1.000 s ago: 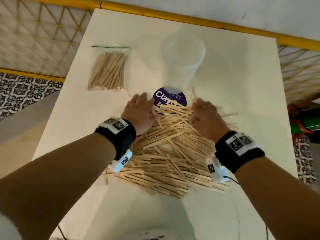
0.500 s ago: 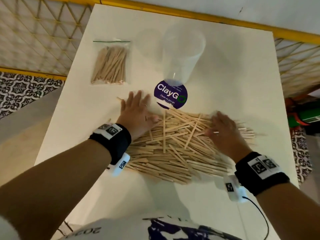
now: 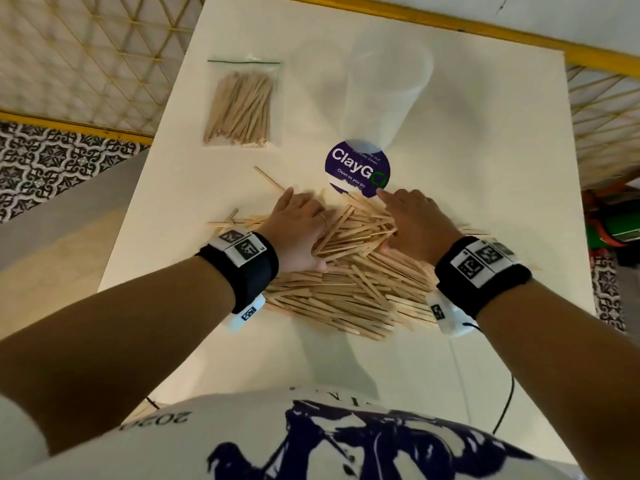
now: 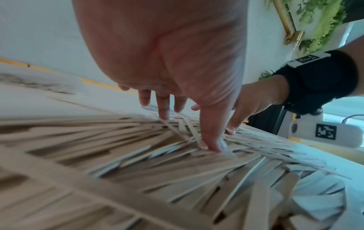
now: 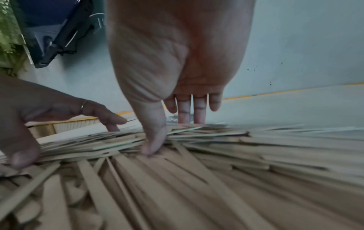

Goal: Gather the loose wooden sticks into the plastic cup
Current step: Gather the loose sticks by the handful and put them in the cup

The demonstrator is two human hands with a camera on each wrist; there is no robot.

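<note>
A heap of loose wooden sticks lies across the middle of the white table. Beyond it a clear plastic cup stands upright on a purple round sticker. My left hand lies palm down on the heap's left side, fingers straight, thumb pressing the sticks. On the heap's right side rests my right hand, also flat, thumb on the sticks, fingertips near the sticker. Neither hand grips anything.
A clear zip bag of sticks lies at the table's far left. One stray stick lies just beyond my left hand. A yellow rail runs behind the table. A cable hangs from my right wrist.
Both hands swept inward over the heap. My right hand came in from the far right and now sits close to the left. The sticks bunched toward the middle.
</note>
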